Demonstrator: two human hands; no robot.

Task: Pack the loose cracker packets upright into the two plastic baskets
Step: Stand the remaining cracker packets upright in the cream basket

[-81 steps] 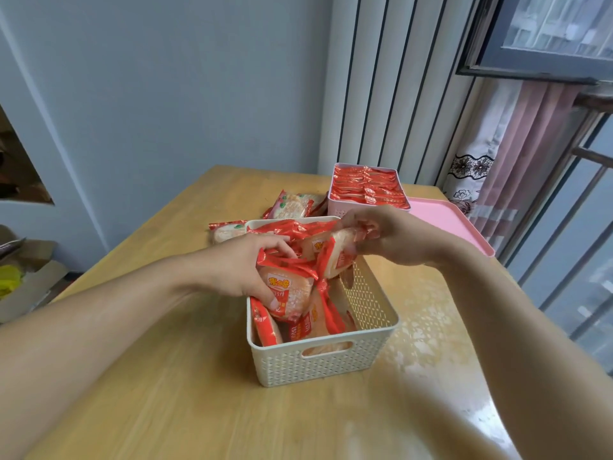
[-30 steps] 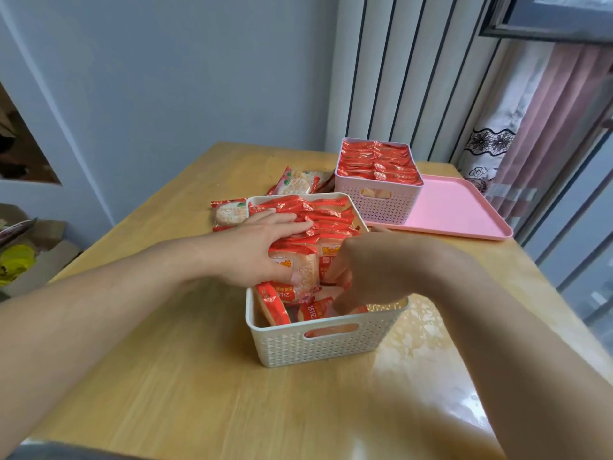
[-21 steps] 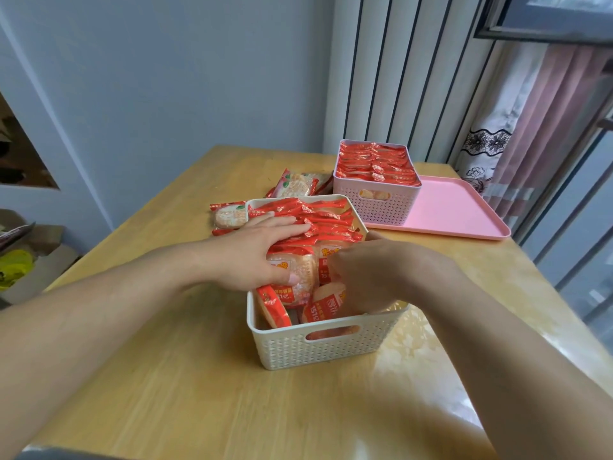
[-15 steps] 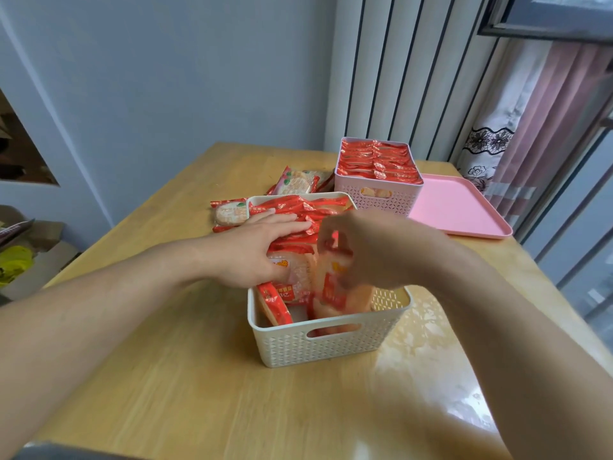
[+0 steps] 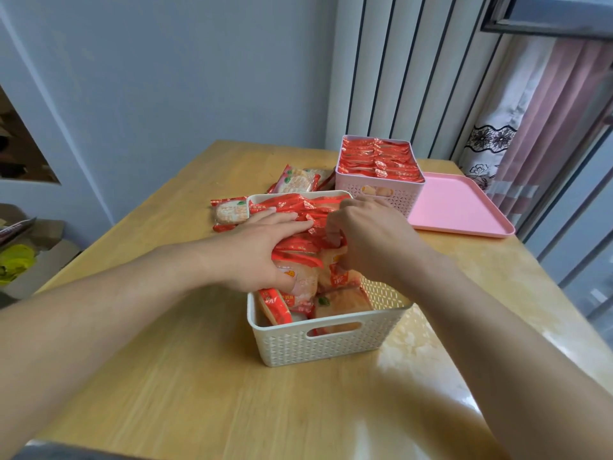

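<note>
Cardboard box (image 5: 33, 260) off the table's (image 5: 166, 376) left edge, on the floor. Bare wood along the table's left side and near edge.

Two loose packets flat on the table: one (image 5: 229, 212) touching the white basket's (image 5: 318, 343) far-left corner, long axis left-right; one (image 5: 295, 180) behind it, tilted, beside the pink basket (image 5: 374, 194).

White basket, centre: far part packed with packets (image 5: 298, 207) on edge, red seams up, rows running left-right. Near part loose, with packets leaning or lying flat; open room at near right.

Left hand (image 5: 255, 254) spread over the upright row, fingers fairly straight, thumb pressing a packet face (image 5: 298, 280).

Right hand (image 5: 371, 240) curled over the basket's right half; fingertips hidden, grasp cannot be told.

Pink basket full, packets on edge. It stands on the pink tray (image 5: 464, 210), whose right part is bare, near the table's right edge.
</note>
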